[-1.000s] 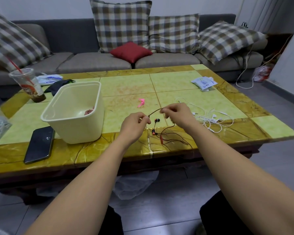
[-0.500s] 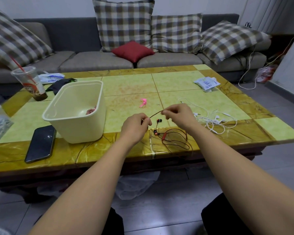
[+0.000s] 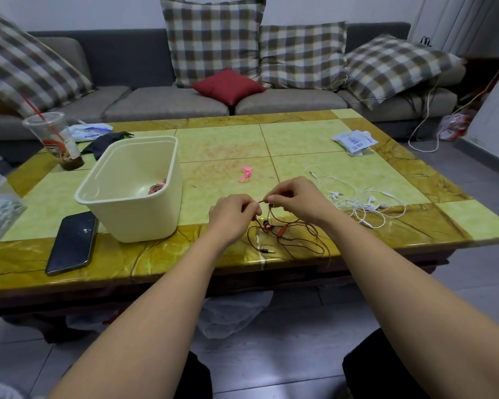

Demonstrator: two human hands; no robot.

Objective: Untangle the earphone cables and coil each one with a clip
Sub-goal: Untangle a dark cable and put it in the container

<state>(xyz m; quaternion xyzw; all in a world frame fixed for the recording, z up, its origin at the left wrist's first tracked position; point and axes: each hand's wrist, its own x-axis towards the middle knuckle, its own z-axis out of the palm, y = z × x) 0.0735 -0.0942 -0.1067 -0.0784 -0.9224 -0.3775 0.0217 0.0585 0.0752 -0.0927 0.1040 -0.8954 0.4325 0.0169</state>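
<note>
A dark red earphone cable lies in loose loops on the table's near edge, its jack plug pointing right below the loops. My left hand and my right hand each pinch a short stretch of this cable just above the table, close together. One earbud dangles under my right hand. A white earphone cable sits tangled to the right of my right hand. A pink clip rests on the table beyond my hands.
A cream plastic bin with a coiled reddish cable inside stands to the left. A black phone lies by it at the near edge. A drink cup with a straw and a white packet sit farther back.
My hands have drawn closer together on the red cable, and its loose loops have spread wider along the table's near edge. The white cable and the clip have not moved.
</note>
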